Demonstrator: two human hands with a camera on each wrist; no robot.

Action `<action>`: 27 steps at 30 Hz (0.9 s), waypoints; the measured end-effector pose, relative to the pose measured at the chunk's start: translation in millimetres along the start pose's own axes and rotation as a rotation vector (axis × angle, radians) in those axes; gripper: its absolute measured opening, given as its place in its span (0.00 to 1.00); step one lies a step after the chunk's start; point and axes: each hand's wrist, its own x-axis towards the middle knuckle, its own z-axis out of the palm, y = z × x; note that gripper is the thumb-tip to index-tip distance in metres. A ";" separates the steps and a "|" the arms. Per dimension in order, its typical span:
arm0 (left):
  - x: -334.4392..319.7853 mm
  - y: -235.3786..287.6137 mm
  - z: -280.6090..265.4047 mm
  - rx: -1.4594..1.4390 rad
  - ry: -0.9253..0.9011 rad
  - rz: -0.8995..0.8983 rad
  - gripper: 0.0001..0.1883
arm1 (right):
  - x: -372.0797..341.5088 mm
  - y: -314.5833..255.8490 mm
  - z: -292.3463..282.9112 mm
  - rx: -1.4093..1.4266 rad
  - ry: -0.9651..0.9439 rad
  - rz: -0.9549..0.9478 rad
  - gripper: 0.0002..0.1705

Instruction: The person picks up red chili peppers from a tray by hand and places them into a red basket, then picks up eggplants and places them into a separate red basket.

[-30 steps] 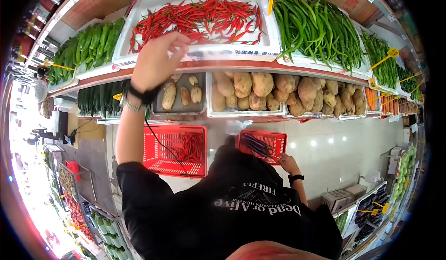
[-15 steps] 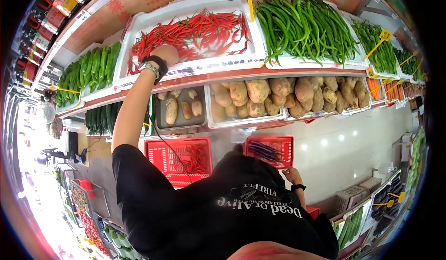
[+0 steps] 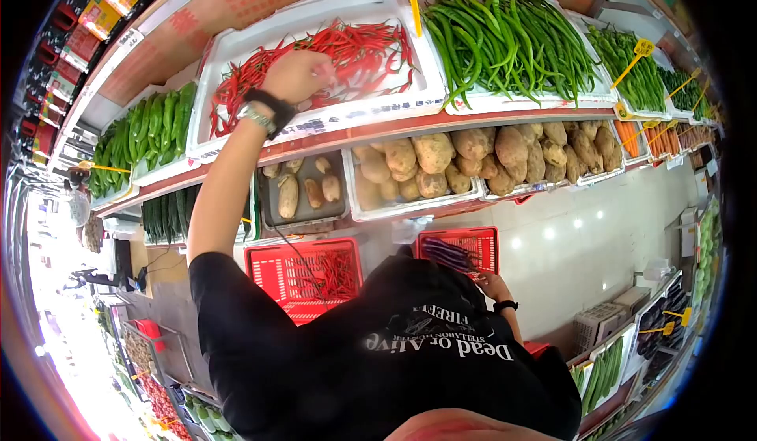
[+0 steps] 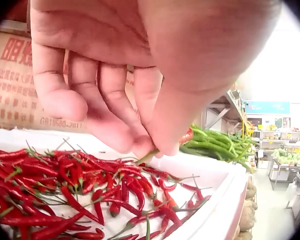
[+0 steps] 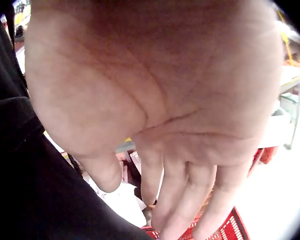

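Observation:
My left hand [image 3: 300,76] is over the white foam tray [image 3: 426,98] of red chili peppers [image 3: 359,40]. In the left wrist view its thumb and fingertips pinch a chili pepper [image 4: 187,136]; the green stem pokes out below the fingertips and the red body shows past the thumb. Loose chilies [image 4: 90,185] lie beneath that hand. Low at my side, my right hand [image 3: 493,286] hangs with relaxed fingers beside a red basket [image 3: 487,240] containing purple eggplants [image 3: 445,253]. The right wrist view shows its bare palm and loosely bent fingers [image 5: 175,200].
Another red basket [image 3: 260,264], with red chilies inside, stands on the floor below the shelf. Long green peppers [image 3: 505,43] fill the tray to the right. Potatoes [image 3: 434,153] occupy the lower shelf. A yellow price tag [image 3: 412,0] sticks up behind the chili tray.
My left hand came down into the chili tray, then rose slightly and shifted right, now pinching a chili pepper. My right hand stays low beside the eggplant basket.

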 end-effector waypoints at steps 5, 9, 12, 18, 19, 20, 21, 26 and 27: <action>32.9 -4.4 42.3 0.169 -0.089 -0.061 0.06 | -2.6 -30.4 -20.5 -0.041 0.011 0.044 0.21; 44.7 -9.9 59.2 0.213 -0.112 -0.004 0.05 | -5.8 -25.6 -15.4 0.063 0.067 0.036 0.19; 48.0 -12.7 66.1 0.239 -0.083 0.038 0.05 | -11.3 -18.4 -6.7 0.103 0.060 -0.003 0.22; 46.3 -5.9 63.8 0.267 -0.112 0.056 0.07 | -12.3 -2.1 5.0 0.045 0.024 0.053 0.20; 46.0 -9.5 65.4 0.256 -0.106 0.064 0.07 | -12.0 -1.9 6.1 0.041 0.034 0.042 0.19; 47.3 -11.1 66.5 0.245 -0.101 0.073 0.07 | -12.0 -1.8 8.2 0.039 0.045 0.033 0.19; 48.4 -6.1 63.9 0.267 -0.139 0.056 0.07 | -11.8 0.8 10.6 0.051 0.044 0.036 0.18; 49.3 -7.0 63.6 0.343 -0.119 0.142 0.06 | -10.9 -0.4 11.2 0.054 0.036 0.039 0.17; 48.0 -4.9 62.1 0.321 -0.096 0.128 0.06 | -11.0 1.0 12.0 0.059 0.050 0.027 0.17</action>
